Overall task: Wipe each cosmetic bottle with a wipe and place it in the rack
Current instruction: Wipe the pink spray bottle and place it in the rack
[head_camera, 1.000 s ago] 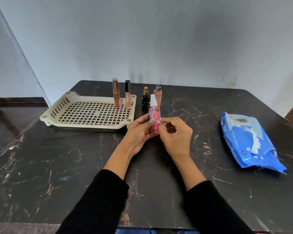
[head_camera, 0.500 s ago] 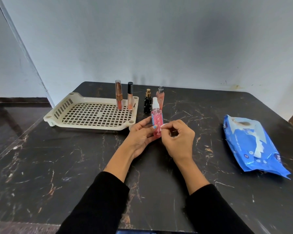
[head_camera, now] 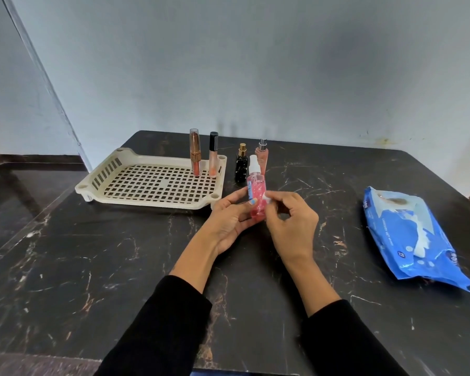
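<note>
Pink bottle (head_camera: 256, 198) being wiped above the tabletop (head_camera: 120, 267)
Held upright in left hand (head_camera: 228, 221); wipe (head_camera: 267, 197) pinched by right hand (head_camera: 292, 226); rack (head_camera: 152, 183) placement is judged next

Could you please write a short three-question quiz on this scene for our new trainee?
1. True or false: the pink spray bottle stands in the rack.
2. How many cosmetics stand upright inside the rack?
3. Which hand pinches the small white wipe: A left, B right?

Key: 1 false, the left hand holds it above the table. 2 two. 3 B, the right hand.
</note>
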